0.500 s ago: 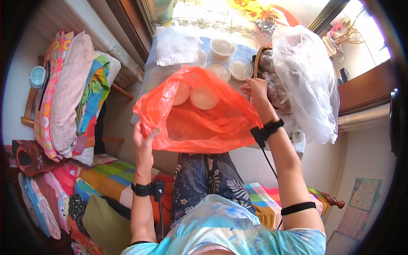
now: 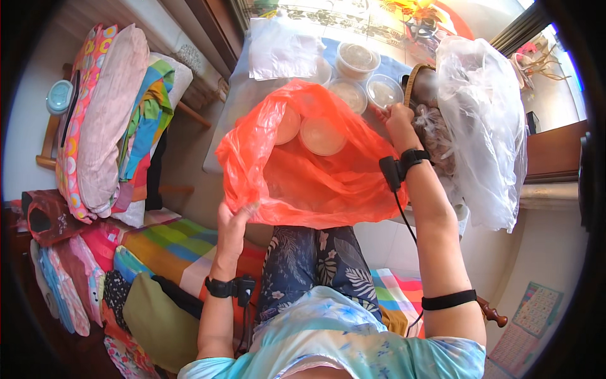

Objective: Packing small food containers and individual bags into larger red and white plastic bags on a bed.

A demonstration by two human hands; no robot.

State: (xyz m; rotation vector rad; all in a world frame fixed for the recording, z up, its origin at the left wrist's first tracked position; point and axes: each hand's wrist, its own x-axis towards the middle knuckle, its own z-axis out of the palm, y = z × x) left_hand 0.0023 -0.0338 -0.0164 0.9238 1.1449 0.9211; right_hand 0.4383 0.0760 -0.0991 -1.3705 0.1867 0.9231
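A translucent red plastic bag [image 2: 315, 196] spreads wide in front of me, its mouth gaping toward me. Two round lidded tubs, a front one [image 2: 323, 135] and one beside it [image 2: 285, 125], lie inside its far part. My left hand [image 2: 233, 228] grips the bag's near left edge, thumb on top. Beyond the bag's right side, my right hand [image 2: 398, 123] reaches with its fingers at the near rim of a clear round container [image 2: 385, 92]; whether they touch it I cannot tell. Two more containers, one nearer [image 2: 348, 96] and one farther [image 2: 358, 59], stand to its left.
White plastic sheets or bags [image 2: 284, 54] lie at the table's far left. At right, a wicker-rimmed basket [image 2: 411, 82] holds bagged brown items, beside a large clear plastic bag [image 2: 480, 132]. Folded clothes [image 2: 110, 126] hang over a chair at left. A checked cloth covers a surface behind me.
The whole view has shifted, moving the scene right and up. My right hand has come closer to the nearest right container. My left hand keeps its hold on the bag.
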